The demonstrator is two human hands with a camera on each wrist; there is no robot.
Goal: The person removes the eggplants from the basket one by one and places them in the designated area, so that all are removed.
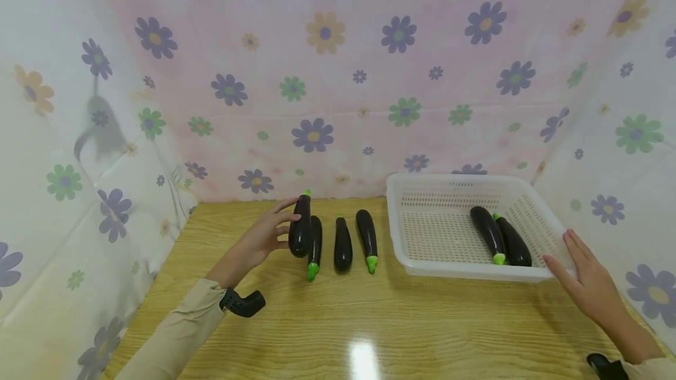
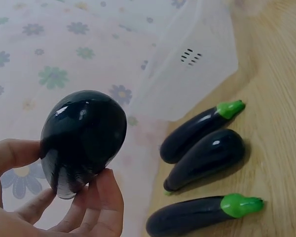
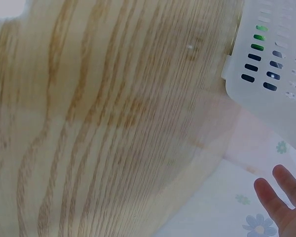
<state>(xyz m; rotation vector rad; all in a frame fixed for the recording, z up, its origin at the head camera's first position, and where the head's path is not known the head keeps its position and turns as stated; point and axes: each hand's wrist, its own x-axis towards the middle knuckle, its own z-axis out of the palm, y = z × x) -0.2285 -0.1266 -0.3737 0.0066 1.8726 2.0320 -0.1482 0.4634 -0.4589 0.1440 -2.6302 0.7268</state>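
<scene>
Eggplant (image 1: 300,227) nearest the camera: in left hand (image 1: 266,230), thumb and fingers clamped around it, green stem end away from the wearer; looks lifted, though the head view can't confirm its lower end clears the loose ones. Right hand (image 1: 586,283) at the near right corner of the white basket (image 1: 433,236), fingers apart, seemingly touching the rim; contact hard to judge from the right wrist view. Three more on the tabletop (image 1: 296,333), between left hand and basket: left one (image 1: 315,239) partly behind the held one, cap near; middle one (image 1: 343,245), cap far; right one (image 1: 367,230), cap near. Basket: two eggplants (image 1: 487,233) side by side, right half, caps opposed. Behind everything: floral cloth (image 1: 338,92).
</scene>
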